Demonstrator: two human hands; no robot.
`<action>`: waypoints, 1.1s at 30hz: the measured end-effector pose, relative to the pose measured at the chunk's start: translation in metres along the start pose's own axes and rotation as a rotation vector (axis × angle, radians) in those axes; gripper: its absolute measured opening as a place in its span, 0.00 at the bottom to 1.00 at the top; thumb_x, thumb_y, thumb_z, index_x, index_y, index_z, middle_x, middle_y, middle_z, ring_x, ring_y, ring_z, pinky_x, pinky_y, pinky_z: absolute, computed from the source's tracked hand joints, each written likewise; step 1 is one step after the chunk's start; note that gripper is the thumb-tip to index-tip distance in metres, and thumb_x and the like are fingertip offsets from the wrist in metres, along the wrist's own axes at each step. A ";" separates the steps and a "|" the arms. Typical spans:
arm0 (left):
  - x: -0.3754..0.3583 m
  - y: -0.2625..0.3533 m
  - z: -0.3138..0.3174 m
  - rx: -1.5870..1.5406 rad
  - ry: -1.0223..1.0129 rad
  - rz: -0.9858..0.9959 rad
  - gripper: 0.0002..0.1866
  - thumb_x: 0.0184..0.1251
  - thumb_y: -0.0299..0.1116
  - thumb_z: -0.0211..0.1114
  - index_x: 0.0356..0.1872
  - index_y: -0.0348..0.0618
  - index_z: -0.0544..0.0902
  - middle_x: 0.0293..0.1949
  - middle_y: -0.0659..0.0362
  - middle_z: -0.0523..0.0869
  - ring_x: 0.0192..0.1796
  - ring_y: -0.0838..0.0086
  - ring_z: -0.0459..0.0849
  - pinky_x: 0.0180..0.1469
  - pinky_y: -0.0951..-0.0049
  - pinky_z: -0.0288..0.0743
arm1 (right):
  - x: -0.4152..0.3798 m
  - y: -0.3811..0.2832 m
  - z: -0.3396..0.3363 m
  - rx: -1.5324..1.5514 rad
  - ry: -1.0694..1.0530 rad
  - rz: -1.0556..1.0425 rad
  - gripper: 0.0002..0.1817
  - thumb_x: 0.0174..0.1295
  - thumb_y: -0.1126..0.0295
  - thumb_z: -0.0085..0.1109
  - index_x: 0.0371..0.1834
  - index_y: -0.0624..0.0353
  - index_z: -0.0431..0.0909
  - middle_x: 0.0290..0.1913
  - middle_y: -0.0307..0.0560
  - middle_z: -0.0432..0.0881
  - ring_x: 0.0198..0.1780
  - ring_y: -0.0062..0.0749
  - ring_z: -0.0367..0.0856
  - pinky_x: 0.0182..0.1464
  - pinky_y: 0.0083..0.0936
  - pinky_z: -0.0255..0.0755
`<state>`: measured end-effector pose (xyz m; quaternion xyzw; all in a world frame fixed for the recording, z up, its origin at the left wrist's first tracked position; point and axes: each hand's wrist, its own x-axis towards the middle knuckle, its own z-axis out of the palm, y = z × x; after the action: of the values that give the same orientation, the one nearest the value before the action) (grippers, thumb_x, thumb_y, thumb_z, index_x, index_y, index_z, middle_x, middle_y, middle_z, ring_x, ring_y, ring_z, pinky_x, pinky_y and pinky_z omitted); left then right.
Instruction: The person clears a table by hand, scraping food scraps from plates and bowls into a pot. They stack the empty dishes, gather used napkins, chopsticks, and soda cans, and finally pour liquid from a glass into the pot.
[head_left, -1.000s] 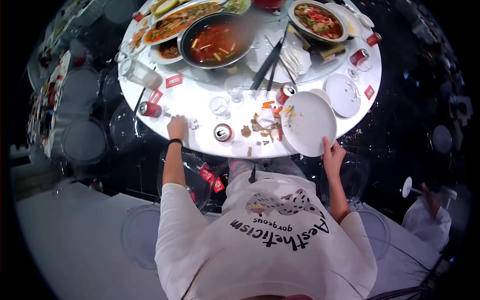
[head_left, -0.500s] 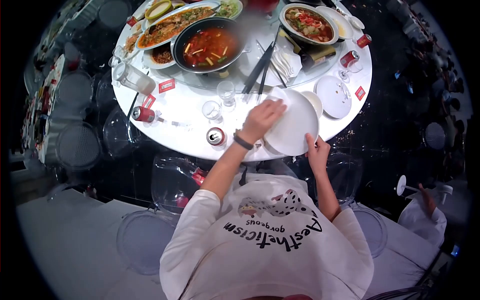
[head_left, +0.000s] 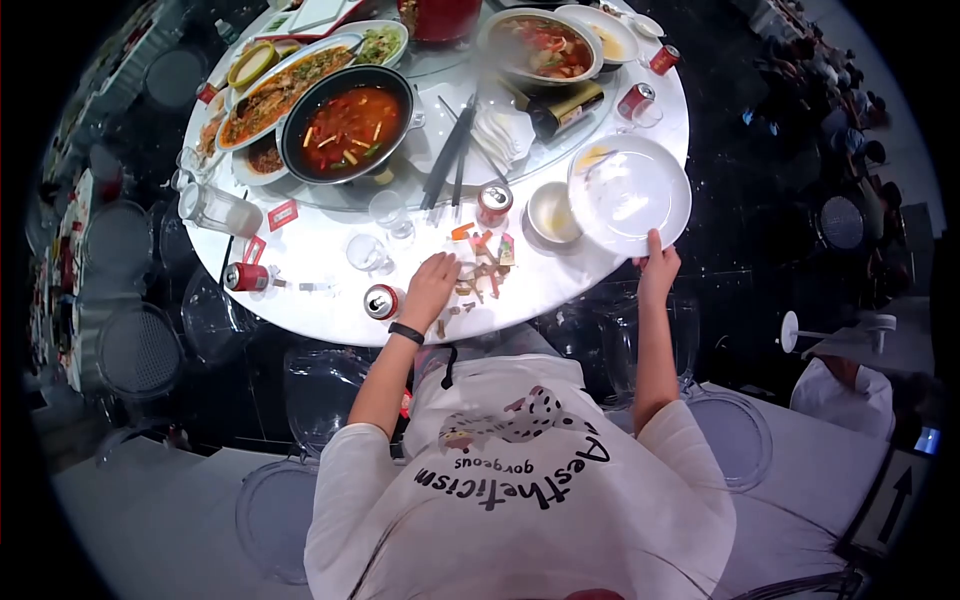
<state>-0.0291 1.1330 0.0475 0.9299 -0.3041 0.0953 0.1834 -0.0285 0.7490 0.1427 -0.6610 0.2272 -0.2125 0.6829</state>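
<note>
My right hand (head_left: 657,270) grips the near rim of a white plate (head_left: 640,205), thumb on top. The plate is held tilted at the table's right side, with a yellowish smear near its far left edge. My left hand (head_left: 432,288), with a dark band on the wrist, is low over the table, its fingers over what looks like a white tissue (head_left: 461,264), mostly hidden. Just right of those fingers lie food scraps and bits of litter (head_left: 485,275). A white bowl (head_left: 553,213) with yellowish residue stands beside the plate. An opened red can (head_left: 381,301) is close to my left hand.
Farther in are a black pot of red soup (head_left: 345,125), an oval fish dish (head_left: 285,95), a stew bowl (head_left: 545,48), a dark bottle (head_left: 568,110) and dark chopsticks (head_left: 450,155). Glasses (head_left: 368,252), a pitcher (head_left: 222,210) and another can (head_left: 494,203) stand around.
My right hand has carried the plate up and to the right. My left hand has left the plate's surface and come down leftward to the table. The scraps and bowl are now uncovered.
</note>
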 end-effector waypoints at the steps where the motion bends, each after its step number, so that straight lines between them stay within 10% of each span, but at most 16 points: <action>1: -0.005 0.000 0.003 0.042 -0.031 -0.058 0.19 0.53 0.25 0.57 0.49 0.45 0.80 0.53 0.54 0.79 0.59 0.61 0.74 0.61 0.62 0.68 | 0.022 0.014 -0.008 0.097 0.036 0.107 0.11 0.65 0.66 0.56 0.37 0.65 0.77 0.25 0.40 0.77 0.20 0.19 0.71 0.21 0.16 0.64; 5: -0.007 0.025 -0.016 0.048 -0.129 -0.127 0.24 0.50 0.23 0.58 0.52 0.47 0.78 0.62 0.52 0.71 0.66 0.59 0.66 0.69 0.52 0.55 | 0.094 0.080 -0.024 0.397 0.128 0.430 0.11 0.62 0.72 0.58 0.46 0.63 0.74 0.34 0.45 0.79 0.26 0.26 0.75 0.24 0.18 0.71; 15: -0.034 0.050 -0.113 -0.029 0.228 -0.264 0.21 0.46 0.20 0.62 0.46 0.45 0.79 0.52 0.53 0.78 0.56 0.57 0.76 0.58 0.58 0.70 | 0.161 0.172 -0.017 0.220 0.044 0.533 0.18 0.62 0.64 0.61 0.46 0.68 0.73 0.40 0.53 0.81 0.32 0.39 0.83 0.31 0.24 0.83; 19: -0.077 0.026 -0.154 0.108 0.412 -0.468 0.18 0.47 0.20 0.62 0.43 0.43 0.81 0.46 0.55 0.82 0.49 0.60 0.80 0.51 0.62 0.74 | 0.162 0.165 -0.036 -0.315 -0.496 0.657 0.31 0.61 0.39 0.51 0.22 0.60 0.77 0.13 0.40 0.75 0.08 0.20 0.65 0.09 0.14 0.52; 20: -0.088 0.018 -0.165 0.153 0.484 -0.558 0.14 0.49 0.20 0.60 0.40 0.41 0.81 0.43 0.54 0.83 0.47 0.59 0.80 0.50 0.62 0.74 | 0.149 0.155 -0.027 -0.399 -0.362 0.688 0.34 0.60 0.34 0.46 0.21 0.57 0.75 0.12 0.38 0.73 0.08 0.20 0.62 0.09 0.14 0.50; 26: -0.189 -0.129 -0.184 0.090 0.969 -1.058 0.08 0.59 0.21 0.56 0.37 0.39 0.82 0.35 0.53 0.83 0.36 0.58 0.81 0.40 0.67 0.74 | 0.113 0.107 -0.021 -0.380 -0.118 0.549 0.30 0.62 0.39 0.49 0.23 0.59 0.75 0.10 0.34 0.66 0.08 0.17 0.59 0.10 0.14 0.49; 33: -0.248 -0.376 -0.193 0.153 0.533 -1.168 0.09 0.54 0.25 0.59 0.37 0.39 0.83 0.37 0.49 0.84 0.42 0.54 0.81 0.46 0.60 0.74 | 0.024 0.003 0.076 -0.431 -0.095 0.101 0.24 0.67 0.51 0.50 0.22 0.60 0.74 0.10 0.29 0.61 0.11 0.10 0.55 0.13 0.11 0.42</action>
<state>-0.0142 1.6226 0.0459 0.8972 0.3154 0.2290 0.2076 0.0352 0.7964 0.1405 -0.7887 0.2679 -0.0930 0.5455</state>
